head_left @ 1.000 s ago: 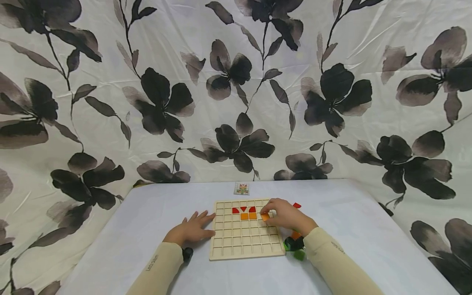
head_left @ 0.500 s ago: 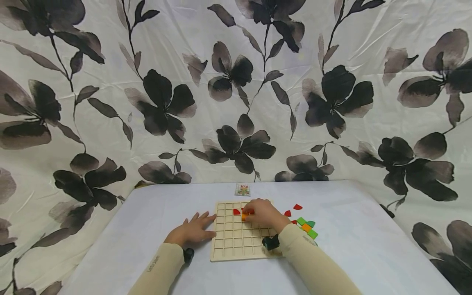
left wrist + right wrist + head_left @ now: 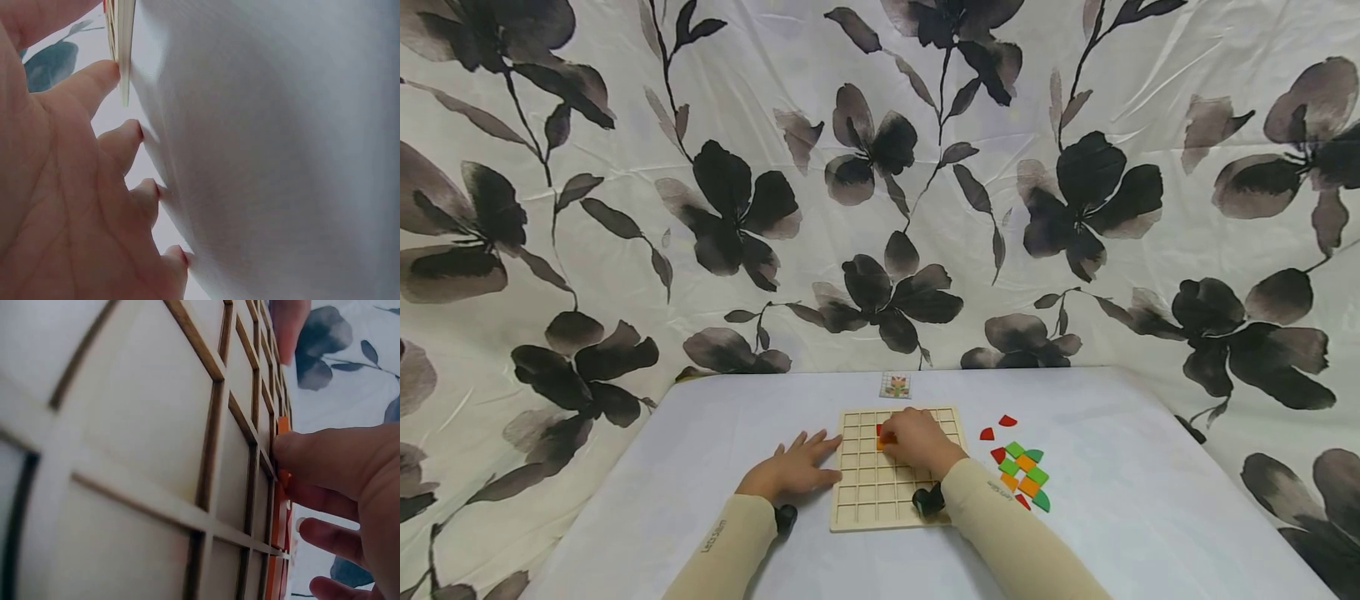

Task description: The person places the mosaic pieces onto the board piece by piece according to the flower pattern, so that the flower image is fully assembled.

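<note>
A wooden grid board (image 3: 857,504) lies on the white table. My left hand (image 3: 793,468) rests spread at its left side, and in the left wrist view a fingertip (image 3: 111,70) touches the board's edge. Over the upper middle of the grid, my right hand (image 3: 917,439) pinches an orange square tile (image 3: 284,425) between thumb and forefinger. That tile stands proud of the grid in the right wrist view. Below it, other orange tiles (image 3: 278,515) sit in cells, with red beyond them. From the head, my right hand hides most of the placed tiles; a red tile (image 3: 879,429) shows past the fingers.
Loose green, orange and red tiles (image 3: 1028,486) lie right of the board, with two red pieces (image 3: 987,434) a little farther back. Behind the board is a small card with a flower pattern (image 3: 896,385). A floral cloth (image 3: 880,208) hangs behind the table.
My right hand has carried the orange tile leftward from the right part of the board to the upper middle, uncovering the loose tiles. My left hand has stayed in place.
</note>
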`<state>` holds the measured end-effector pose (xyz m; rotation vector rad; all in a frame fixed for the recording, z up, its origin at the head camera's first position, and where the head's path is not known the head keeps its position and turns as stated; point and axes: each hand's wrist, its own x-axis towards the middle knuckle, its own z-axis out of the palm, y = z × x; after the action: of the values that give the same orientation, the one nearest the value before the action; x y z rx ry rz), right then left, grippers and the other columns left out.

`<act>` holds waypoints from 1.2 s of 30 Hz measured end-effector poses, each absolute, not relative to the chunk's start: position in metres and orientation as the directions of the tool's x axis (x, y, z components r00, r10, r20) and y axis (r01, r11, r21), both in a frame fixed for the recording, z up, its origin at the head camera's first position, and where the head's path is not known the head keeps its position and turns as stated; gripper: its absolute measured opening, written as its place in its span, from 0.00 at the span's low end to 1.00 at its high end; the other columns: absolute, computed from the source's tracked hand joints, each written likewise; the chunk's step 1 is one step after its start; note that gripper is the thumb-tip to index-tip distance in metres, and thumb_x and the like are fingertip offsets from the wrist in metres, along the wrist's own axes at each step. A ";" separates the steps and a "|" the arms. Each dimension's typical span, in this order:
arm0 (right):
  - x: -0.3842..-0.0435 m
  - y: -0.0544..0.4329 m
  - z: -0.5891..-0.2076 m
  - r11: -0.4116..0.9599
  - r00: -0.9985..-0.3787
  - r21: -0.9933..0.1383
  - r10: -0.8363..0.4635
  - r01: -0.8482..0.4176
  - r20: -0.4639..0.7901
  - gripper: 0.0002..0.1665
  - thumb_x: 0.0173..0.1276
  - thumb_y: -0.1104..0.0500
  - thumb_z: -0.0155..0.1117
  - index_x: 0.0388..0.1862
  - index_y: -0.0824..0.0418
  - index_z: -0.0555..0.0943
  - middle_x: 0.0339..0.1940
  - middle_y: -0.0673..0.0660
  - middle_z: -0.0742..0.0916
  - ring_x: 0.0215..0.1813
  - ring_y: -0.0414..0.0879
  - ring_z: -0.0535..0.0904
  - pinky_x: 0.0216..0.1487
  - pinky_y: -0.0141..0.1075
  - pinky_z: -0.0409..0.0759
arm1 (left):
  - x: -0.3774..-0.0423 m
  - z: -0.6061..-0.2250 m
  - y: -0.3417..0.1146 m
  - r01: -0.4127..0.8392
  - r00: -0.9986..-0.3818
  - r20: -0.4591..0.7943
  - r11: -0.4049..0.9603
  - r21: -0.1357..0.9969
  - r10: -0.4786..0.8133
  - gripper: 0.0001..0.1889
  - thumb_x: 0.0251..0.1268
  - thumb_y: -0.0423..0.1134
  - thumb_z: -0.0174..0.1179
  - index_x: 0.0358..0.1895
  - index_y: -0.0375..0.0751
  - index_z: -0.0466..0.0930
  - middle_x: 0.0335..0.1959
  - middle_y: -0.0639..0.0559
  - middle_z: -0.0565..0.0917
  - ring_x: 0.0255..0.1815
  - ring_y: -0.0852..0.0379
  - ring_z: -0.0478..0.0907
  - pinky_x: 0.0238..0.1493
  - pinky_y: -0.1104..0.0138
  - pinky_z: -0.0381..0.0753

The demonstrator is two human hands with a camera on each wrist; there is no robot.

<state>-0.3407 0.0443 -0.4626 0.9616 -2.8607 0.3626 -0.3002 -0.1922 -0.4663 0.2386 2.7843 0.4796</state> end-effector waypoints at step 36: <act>-0.309 0.176 -0.435 0.796 -0.919 -0.491 -0.394 -0.355 0.025 0.11 0.64 0.56 0.68 0.45 0.53 0.85 0.40 0.46 0.85 0.44 0.43 0.78 0.48 0.41 0.78 | -0.301 -0.465 -0.188 0.110 -0.945 -0.259 0.938 0.328 0.201 0.38 0.61 0.60 0.59 0.74 0.54 0.60 0.77 0.42 0.57 0.78 0.31 0.45 0.70 0.31 0.42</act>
<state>-0.3089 0.1755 -0.4351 0.6368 -3.0508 0.8090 -0.3010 -0.1875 -0.4645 0.2297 2.8040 0.4500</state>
